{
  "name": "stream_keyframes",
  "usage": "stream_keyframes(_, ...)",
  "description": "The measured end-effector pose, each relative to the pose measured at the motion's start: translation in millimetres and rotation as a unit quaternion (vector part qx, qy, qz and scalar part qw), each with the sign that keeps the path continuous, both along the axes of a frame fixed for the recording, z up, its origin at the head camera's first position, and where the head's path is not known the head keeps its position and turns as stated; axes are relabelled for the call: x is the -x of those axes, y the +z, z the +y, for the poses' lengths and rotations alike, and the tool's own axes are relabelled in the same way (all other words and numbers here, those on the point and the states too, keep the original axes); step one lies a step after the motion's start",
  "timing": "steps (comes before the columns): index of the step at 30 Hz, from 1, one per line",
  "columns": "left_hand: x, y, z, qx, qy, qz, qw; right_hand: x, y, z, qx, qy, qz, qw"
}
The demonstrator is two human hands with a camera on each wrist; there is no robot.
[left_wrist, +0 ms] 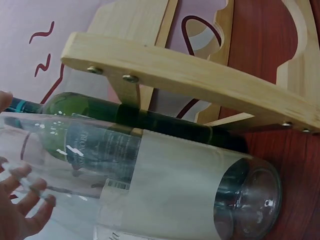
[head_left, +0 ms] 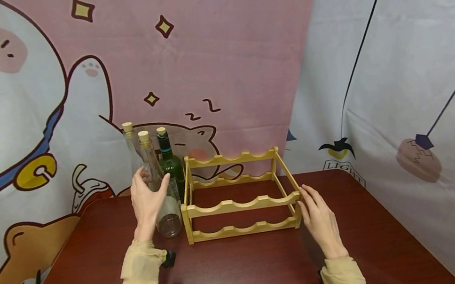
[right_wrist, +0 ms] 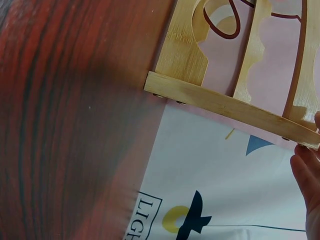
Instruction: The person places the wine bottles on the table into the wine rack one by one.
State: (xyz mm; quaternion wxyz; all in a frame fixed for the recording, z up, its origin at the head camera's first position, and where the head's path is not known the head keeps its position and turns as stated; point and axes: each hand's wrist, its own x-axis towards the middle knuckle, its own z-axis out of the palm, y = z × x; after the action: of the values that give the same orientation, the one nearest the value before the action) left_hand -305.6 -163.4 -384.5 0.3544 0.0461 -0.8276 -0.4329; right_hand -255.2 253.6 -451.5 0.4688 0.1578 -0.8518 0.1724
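My left hand (head_left: pixel 149 200) is beside the bottles, thumb and fingers spread apart. The front clear glass bottle (head_left: pixel 169 220), corked and with a pale label (left_wrist: pixel 177 175), stands upright nearest it. In the left wrist view, fingertips (left_wrist: pixel 37 192) lie over the bottle's upper part; contact cannot be made out. Behind it are a green wine bottle (head_left: pixel 172 164) and another clear bottle (head_left: pixel 132 149), both corked. My right hand (head_left: pixel 321 220) touches the front right corner of a wooden wine rack (head_left: pixel 241 204), its fingers fairly straight. Only part of this hand (right_wrist: pixel 310 175) shows in the right wrist view.
The two-tier rack has scalloped rails and stands on a dark reddish table (head_left: pixel 243 268), close to the bottles. A printed cloth (head_left: pixel 235 65) hangs behind the table. More patterned cloth (head_left: pixel 406 68) hangs at the right.
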Motion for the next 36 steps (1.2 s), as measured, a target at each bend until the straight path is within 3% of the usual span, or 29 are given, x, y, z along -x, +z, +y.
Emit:
stream_keyframes(6,4.3,-2.2,3.0,-0.001,0.009,0.017,0.9998,0.9,-0.2,0.7,-0.002,0.000,-0.003,1.0000)
stream_keyframes(20,12.9,-11.6,5.0,-0.009,0.010,-0.011,0.9999,0.4,-0.7,2.7,-0.003,-0.003,-0.008,1.0000)
stream_keyframes(29,17.6,-14.8,9.4,-0.027,0.012,0.017,0.9994,0.5,0.0,2.7,0.001,0.000,-0.006,1.0000)
stream_keyframes(36,19.6,-16.1,12.6,-0.039,0.034,0.043,0.9977,0.0,1.3,2.8,0.001,0.002,-0.011,0.9999)
